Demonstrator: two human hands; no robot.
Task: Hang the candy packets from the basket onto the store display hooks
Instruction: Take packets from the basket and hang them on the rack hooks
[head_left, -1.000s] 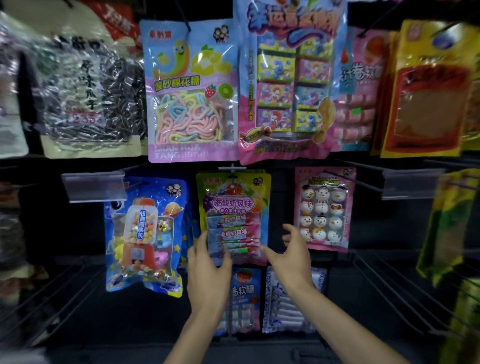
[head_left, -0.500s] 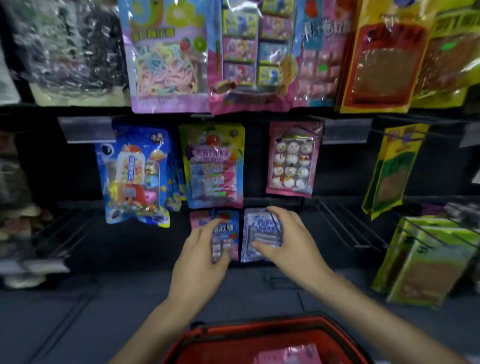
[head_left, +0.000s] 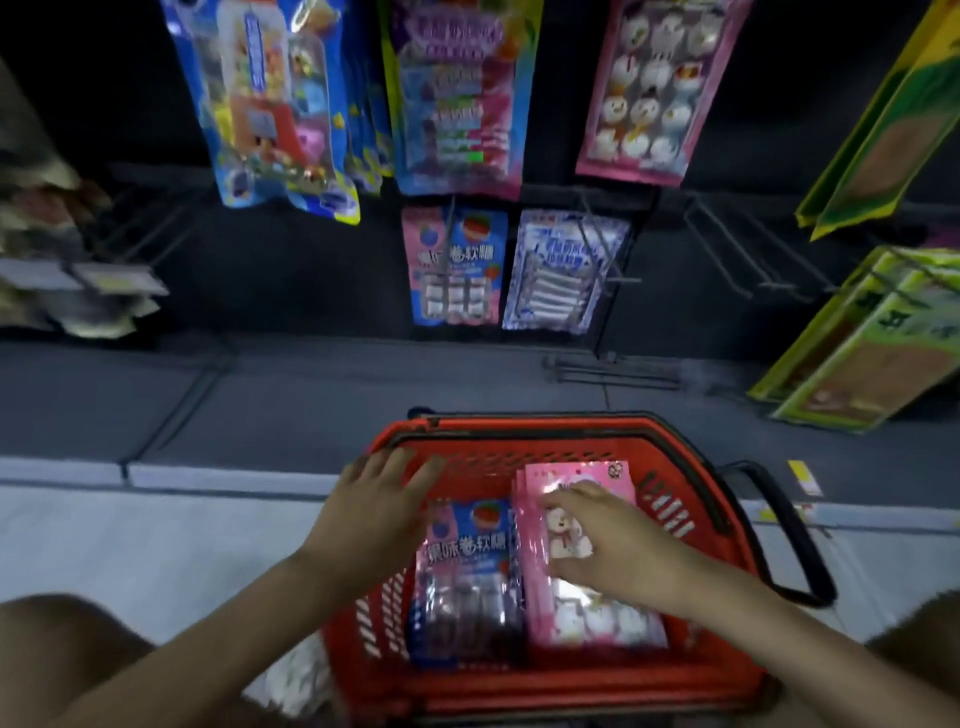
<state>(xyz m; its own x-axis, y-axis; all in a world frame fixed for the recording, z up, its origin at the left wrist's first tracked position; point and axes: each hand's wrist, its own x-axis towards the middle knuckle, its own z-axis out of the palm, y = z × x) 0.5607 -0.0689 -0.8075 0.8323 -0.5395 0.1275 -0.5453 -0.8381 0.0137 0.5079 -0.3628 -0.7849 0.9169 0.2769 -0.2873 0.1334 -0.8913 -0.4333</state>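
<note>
Sitting on the floor, red plastic basket with black handles (head_left: 519, 431) holds glossy candy packets lying flat, face up: blue-and-pink strawberry packet (head_left: 467, 571) on the left, pink snowman packet (head_left: 587, 618) on the right. Left hand (head_left: 374, 504) over the left rim, fingers apart, holding nothing. Right hand (head_left: 608, 540) on pink snowman packet, fingers spread.

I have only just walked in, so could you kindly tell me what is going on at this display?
A person reaches into a red basket on the floor below the display hooks. The right hand lies with spread fingers on the pink snowman packet in it; the left hand hovers open at the left rim, beside a blue strawberry candy packet. Nothing is lifted yet.
</note>
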